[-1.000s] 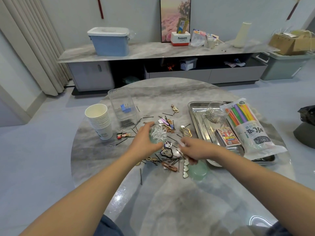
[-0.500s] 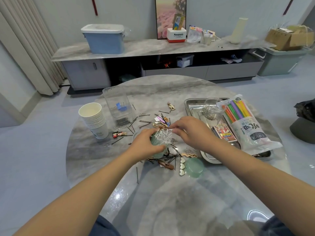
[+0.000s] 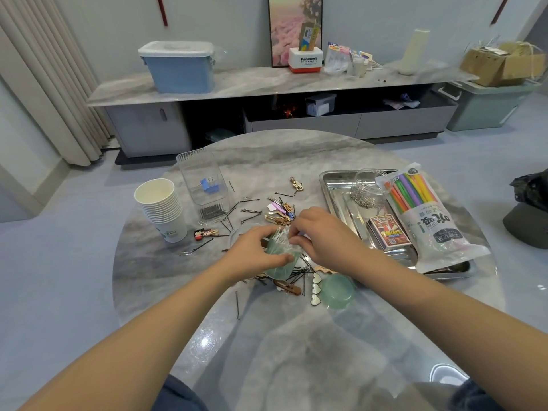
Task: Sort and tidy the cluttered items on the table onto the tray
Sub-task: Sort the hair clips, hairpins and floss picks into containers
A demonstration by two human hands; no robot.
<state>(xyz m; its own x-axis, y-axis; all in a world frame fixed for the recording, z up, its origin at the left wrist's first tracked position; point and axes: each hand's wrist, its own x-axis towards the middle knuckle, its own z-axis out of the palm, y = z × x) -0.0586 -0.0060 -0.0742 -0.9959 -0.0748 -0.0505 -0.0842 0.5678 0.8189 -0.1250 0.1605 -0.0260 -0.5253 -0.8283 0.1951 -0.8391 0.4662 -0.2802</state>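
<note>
The left hand (image 3: 255,256) is gripping a translucent green plastic tub (image 3: 280,262) while the right hand (image 3: 318,235) is pinching white cotton swabs (image 3: 281,234) into it; probably capping comes next, using the green lid (image 3: 338,290) lying near right.

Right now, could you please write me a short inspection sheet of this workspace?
Surface: round marble table, glossy, with glare spots near the front edge.
Job's things: steel tray at right holds a bag of coloured straws, a card box and a glass jar; green cotton swab tub is in hand, its lid lies on the table.
Clutter: hairpins and clips scattered mid-table; paper cup stack; clear box with a blue binder clip.
Hands: left hand grips the tub; right hand pinches at the swabs.
Cables: nothing seen.
Surroundings: low cabinet behind, bearing a blue bin.
</note>
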